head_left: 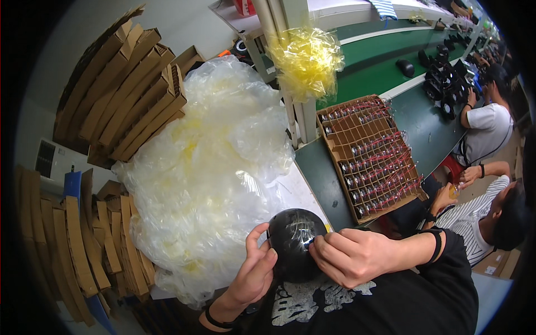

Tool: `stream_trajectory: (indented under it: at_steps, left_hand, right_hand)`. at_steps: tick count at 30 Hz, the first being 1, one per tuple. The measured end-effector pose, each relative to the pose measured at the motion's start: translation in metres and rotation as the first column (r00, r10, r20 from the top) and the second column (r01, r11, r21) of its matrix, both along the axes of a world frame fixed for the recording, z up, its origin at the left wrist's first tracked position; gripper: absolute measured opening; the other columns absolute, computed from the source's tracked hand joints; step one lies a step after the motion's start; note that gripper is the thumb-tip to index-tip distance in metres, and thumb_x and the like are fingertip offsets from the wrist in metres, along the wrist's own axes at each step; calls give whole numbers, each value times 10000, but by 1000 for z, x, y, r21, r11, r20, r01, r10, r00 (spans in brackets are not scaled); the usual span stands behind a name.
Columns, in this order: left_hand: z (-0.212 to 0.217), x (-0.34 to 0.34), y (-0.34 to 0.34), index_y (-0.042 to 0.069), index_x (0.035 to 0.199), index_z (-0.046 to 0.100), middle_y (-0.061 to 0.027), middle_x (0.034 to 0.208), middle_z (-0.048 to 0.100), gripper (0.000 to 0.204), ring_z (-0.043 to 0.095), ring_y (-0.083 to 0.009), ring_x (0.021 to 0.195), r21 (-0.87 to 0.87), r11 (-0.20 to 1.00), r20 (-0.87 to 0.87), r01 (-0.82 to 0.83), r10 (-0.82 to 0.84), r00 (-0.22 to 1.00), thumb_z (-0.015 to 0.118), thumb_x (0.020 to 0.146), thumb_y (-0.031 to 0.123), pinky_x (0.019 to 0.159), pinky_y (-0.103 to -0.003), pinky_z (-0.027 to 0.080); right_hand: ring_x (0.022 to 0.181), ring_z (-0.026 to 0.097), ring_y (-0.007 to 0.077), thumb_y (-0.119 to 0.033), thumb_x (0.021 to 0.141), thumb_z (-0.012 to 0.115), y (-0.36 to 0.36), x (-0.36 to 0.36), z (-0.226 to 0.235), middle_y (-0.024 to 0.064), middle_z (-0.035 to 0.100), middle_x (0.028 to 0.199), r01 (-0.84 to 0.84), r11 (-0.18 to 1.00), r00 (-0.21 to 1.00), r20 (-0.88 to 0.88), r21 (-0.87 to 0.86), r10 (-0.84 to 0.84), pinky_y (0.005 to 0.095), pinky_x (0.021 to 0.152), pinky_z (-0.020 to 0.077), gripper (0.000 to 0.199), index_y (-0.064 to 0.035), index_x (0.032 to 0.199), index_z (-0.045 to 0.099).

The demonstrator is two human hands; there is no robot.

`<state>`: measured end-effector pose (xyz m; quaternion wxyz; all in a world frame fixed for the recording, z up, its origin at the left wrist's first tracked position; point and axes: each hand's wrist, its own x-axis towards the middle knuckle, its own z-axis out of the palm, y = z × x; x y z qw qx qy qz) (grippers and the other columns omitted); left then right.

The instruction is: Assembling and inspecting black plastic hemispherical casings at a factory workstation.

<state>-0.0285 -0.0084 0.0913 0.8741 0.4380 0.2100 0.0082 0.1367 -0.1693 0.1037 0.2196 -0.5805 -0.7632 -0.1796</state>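
A glossy black rounded shell [295, 245] is held in front of my chest, with creased, film-like reflections across its top. My left hand [255, 272] grips its left edge, thumb toward me and index finger along the far side. My right hand [353, 255] is closed against the shell's right side, fingers curled into a pinch. Whatever lies between those fingertips is hidden. Just beyond the shell, a large heap of crumpled clear plastic film [218, 151] with yellowish patches covers most of a white tabletop [304, 192].
A divided cardboard tray [329, 151] holds several round metal parts with red wires. Yellow film [308, 62] hangs on a post. Cardboard dividers [120, 89] are stacked left. Beyond is a green conveyor [368, 64] with black parts [446, 84]. Two people [488, 120] sit on the right.
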Motion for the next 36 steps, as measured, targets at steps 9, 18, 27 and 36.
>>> stream_trajectory:
  at_steps: [9, 18, 27, 36]
  left_hand:
    - [-11, 7, 0, 50, 1387, 20, -186, 1294, 397, 679, 418, -193, 1188, 434, 898, 45, 74, -103, 994, 523, 932, 75, 1029, -340, 305]
    - [-13, 6, 10, 35, 1384, 35, -179, 1278, 414, 752, 436, -192, 1167, 338, 936, 98, 101, -142, 985, 607, 900, 112, 1012, -334, 333]
    - [-13, 8, 25, 36, 1388, 69, -166, 1264, 439, 731, 443, -186, 1162, 283, 952, 63, 120, -143, 988, 604, 896, 101, 1014, -330, 336]
    - [-16, 8, 24, 32, 1384, 112, -146, 1201, 481, 708, 461, -171, 1127, 212, 975, 12, 63, -67, 998, 608, 881, 78, 989, -318, 355]
  right_hand:
    - [650, 526, 171, -115, 631, 600, 11, 7, -3, 71, 517, 738, -66, 998, 986, -155, 18, 68, 250, 517, 448, 265, 63, 827, 606]
    - [683, 578, 288, -20, 705, 658, 30, 29, -5, 113, 554, 703, -158, 986, 659, -749, -58, 61, 377, 587, 484, 118, -3, 788, 577]
    - [659, 617, 256, -17, 751, 620, 42, 45, 2, 118, 588, 713, -305, 896, 402, -897, -323, -186, 331, 600, 487, 87, 20, 826, 599]
    - [843, 557, 342, -160, 820, 655, 34, 25, -4, 168, 544, 905, -242, 950, 591, -807, -199, -19, 381, 719, 473, 249, 25, 954, 557]
